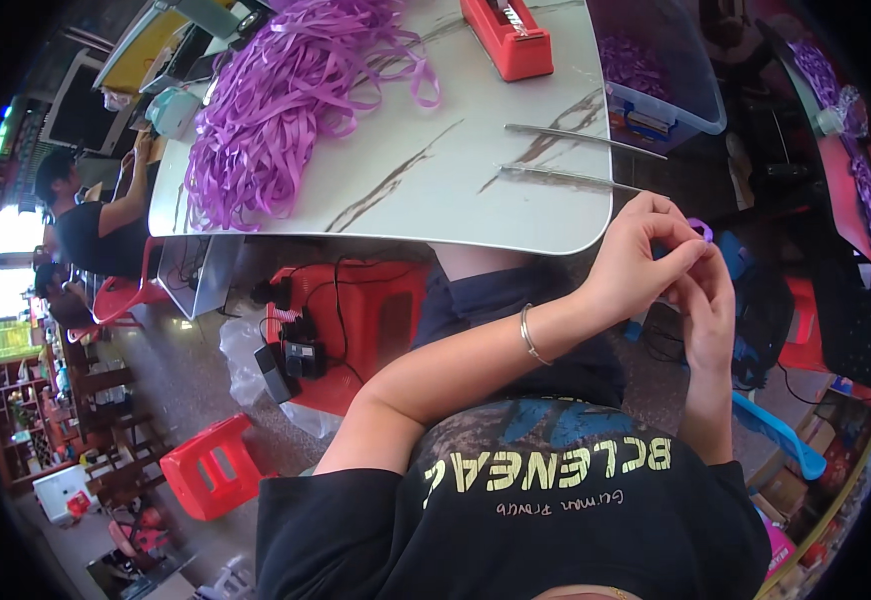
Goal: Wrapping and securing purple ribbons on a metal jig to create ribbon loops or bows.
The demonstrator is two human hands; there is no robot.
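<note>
Looking down on a white counter (pixel 416 190) with brown marbling, rounded at its near right corner, in a crowded workroom. Seeing a big tangled heap of purple ribbon (pixel 276 110) on the counter's left half, with a few loose loops toward the middle. Spotting a red tape dispenser (pixel 526 60) near the far right, plus two thin metal rods (pixel 566 178) lying roughly side by side and jutting past the right edge. Finding both hands just off that near right corner, close together in front of the body. Pinching a small purple ribbon loop (pixel 701 229) between thumb and fingers of the left hand (pixel 646 250), knuckles just beside the end of the nearer rod. Holding the right hand (pixel 708 310) up close from below, fingers bent, tips right by the same loop; not managing to tell its grip, with the contact partly hidden. Wearing a silver bangle (pixel 528 335) on the left wrist. Noting a clear plastic bin (pixel 696 115) beyond the counter's right edge, with more purple ribbon inside, and a red tabletop (pixel 841 180) farther right, also bearing ribbon. Catching a red stool (pixel 356 330) below the counter's near edge, with cables and small black devices (pixel 301 360) on top. Also picking up a co-worker (pixel 106 225) in a dark top, seated at far left.
</note>
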